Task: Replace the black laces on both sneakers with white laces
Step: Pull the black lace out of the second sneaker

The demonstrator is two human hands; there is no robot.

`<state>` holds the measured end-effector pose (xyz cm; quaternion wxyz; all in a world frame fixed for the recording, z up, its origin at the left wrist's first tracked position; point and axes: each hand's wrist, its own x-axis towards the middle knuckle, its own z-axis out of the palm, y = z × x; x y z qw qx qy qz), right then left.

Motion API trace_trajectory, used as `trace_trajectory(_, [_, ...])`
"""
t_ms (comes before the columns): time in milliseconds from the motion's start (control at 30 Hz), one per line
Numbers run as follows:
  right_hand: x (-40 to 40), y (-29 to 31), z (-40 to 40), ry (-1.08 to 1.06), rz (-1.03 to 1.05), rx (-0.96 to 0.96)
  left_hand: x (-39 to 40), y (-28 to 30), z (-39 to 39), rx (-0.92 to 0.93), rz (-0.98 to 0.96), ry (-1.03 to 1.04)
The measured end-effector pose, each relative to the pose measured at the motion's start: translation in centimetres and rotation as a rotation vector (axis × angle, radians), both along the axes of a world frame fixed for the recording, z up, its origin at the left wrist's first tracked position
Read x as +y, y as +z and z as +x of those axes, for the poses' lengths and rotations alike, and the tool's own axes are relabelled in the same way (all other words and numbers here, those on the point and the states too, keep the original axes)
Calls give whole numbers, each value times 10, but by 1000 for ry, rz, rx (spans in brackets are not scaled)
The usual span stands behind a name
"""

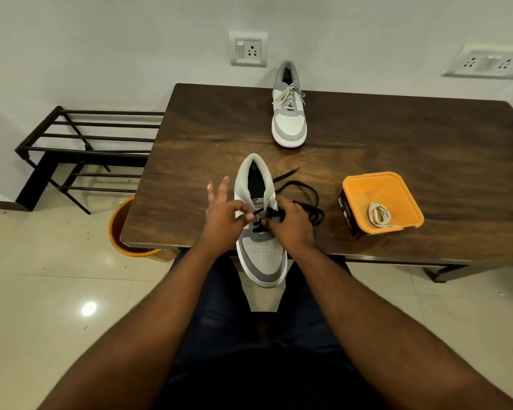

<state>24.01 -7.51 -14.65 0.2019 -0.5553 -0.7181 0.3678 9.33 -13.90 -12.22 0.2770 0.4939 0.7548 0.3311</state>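
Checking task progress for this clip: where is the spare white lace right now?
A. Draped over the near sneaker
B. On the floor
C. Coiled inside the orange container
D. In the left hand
C: the coiled white lace lies inside the orange container on the table, right of the near sneaker.

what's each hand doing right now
Left hand: pinching the black lace over the near sneaker.
Right hand: gripping the black lace.

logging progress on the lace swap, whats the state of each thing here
near sneaker: partly unlaced, toe past the table edge
black lace: pinched by both hands
far sneaker: laced white
white lace: coiled in the orange tub
left hand: pinching
right hand: pinching
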Motion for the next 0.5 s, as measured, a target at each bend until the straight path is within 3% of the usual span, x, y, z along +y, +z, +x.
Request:
trace_trajectory(67, [1,-1,-1,10,-23,-7,-19,-6,-2,-224,-20,128])
trace_trajectory(133, [2,1,-1,15,-40,4,-28,-6,2,-257,-5,227])
trace_trajectory(267, [0,-1,-1,24,-39,22,-3,8,14,142,11,117])
trace_trajectory(400, [-3,-1,-1,33,-16,41,30,23,25,484,-260,-108])
trace_trajectory(500, [-2,-1,-1,49,-5,-3,38,22,27,566,-344,-174])
